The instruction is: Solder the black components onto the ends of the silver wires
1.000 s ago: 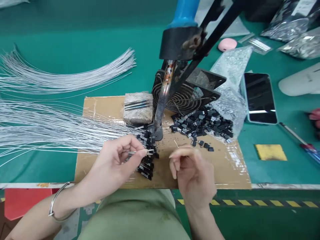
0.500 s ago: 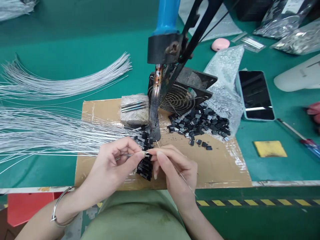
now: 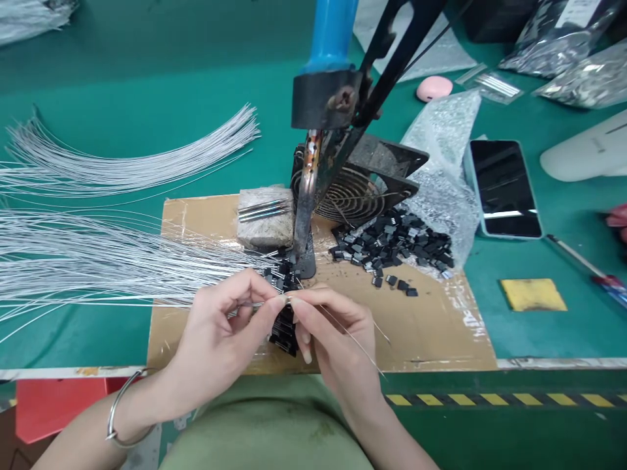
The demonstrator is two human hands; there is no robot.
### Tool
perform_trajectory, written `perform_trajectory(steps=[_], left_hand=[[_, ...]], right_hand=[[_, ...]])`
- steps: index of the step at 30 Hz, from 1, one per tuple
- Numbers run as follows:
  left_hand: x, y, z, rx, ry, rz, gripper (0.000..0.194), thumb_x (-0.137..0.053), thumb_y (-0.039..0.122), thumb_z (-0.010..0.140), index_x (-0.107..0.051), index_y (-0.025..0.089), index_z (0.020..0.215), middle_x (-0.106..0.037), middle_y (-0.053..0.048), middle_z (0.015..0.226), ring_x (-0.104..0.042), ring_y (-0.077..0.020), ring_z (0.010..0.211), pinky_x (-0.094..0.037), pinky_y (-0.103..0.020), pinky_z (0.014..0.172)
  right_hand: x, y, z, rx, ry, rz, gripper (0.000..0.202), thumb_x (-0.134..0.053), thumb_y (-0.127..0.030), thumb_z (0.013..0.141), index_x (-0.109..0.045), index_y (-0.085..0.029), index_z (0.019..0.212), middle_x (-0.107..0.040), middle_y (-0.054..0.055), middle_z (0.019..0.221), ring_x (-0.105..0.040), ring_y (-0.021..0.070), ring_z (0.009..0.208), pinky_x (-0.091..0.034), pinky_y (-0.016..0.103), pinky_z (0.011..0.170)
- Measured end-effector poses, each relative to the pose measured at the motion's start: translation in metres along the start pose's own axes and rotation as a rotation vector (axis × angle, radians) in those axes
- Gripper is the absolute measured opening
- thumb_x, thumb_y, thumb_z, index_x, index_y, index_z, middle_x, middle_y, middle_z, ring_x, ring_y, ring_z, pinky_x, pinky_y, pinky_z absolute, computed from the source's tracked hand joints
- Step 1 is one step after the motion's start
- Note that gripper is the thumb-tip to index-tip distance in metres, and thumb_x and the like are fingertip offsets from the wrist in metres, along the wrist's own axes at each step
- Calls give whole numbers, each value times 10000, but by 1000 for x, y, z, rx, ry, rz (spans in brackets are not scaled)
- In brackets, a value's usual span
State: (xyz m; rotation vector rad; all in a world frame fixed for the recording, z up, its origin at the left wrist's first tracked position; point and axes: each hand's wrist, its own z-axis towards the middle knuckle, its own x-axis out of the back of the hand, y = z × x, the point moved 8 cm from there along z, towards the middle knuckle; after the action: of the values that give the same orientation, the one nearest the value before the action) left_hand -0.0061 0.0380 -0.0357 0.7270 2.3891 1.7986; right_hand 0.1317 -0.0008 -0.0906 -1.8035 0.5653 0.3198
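Observation:
My left hand is closed in a pinch, with a thin white wire running into its fingers. Its fingertips meet those of my right hand, also pinched. A thin strand that looks like solder wire passes through the right hand and trails towards me. Whatever tiny piece lies between the fingertips is hidden. Under and behind both hands is a row of small black connectors, partly covered. Just above them points the tip of a soldering iron with a blue handle, held in a black stand.
Bundles of white wires spread leftward. A grey block carries metal tips beside a black fan. Loose black connectors spill from a plastic bag onto cardboard. Rightward lie a phone, yellow sponge and pen.
My right hand has shifted slightly left, its thumb closer to the left fingertips. The thin strand has moved with it, and another strand end now shows right of that hand.

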Motion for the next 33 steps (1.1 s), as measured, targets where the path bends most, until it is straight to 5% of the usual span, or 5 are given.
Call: perform_trajectory(steps=[6, 12, 18, 33], left_hand=[[-1, -2, 0, -7, -3, 19, 225, -629, 336, 1036, -673, 195, 866, -537, 21, 667, -387, -118, 586, -272, -257, 513], [0, 2, 0, -37, -2, 49, 204, -621, 273, 1025, -668, 186, 847, -548, 29, 669, -394, -107, 580, -298, -236, 509], [-1, 6, 0, -38, -26, 48, 192, -636, 230, 997, -674, 176, 817, -569, 27, 672, -398, -96, 573, -302, -215, 499], [0, 3, -3, -155, 160, 160, 156, -642, 222, 981, -695, 181, 840, -619, 10, 635, -479, -122, 542, -341, -265, 501]], right_hand=[[-1, 2, -2, -52, -2, 52, 63, -828, -316, 899, -864, -264, 896, -745, -9, 802, -516, 24, 415, -422, 143, 361], [0, 2, 1, -141, 1, 87, 120, -871, -346, 836, -862, -230, 813, -593, -50, 554, -470, 37, 378, -368, 145, 337], [0, 3, 3, -217, -37, 124, 99, -887, -323, 800, -861, -231, 774, -601, -45, 585, -492, 33, 388, -370, 128, 331], [-6, 12, 4, -229, 14, 244, 125, -877, -332, 802, -857, -210, 785, -596, -50, 557, -480, 15, 357, -355, 90, 323]])
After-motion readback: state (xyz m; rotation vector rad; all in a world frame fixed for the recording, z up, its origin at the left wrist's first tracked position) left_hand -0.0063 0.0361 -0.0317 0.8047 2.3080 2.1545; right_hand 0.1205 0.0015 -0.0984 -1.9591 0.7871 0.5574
